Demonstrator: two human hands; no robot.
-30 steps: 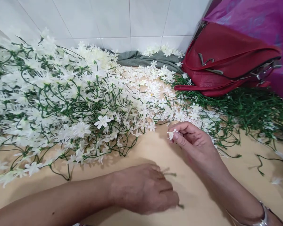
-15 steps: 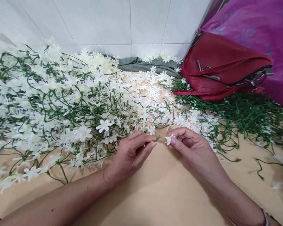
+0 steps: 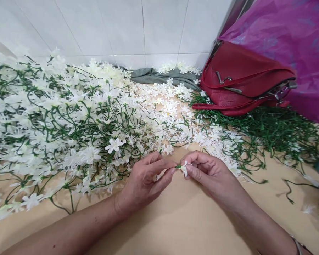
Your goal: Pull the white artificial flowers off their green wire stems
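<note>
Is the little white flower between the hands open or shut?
Open. The white flower spreads its petals toward the right hand, away from the green stem.

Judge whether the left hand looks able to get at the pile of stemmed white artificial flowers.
Probably yes: the flower pile lies close beside the left hand, nothing visible between them. That hand pinches a green stem, though, which it may first need to release.
</note>
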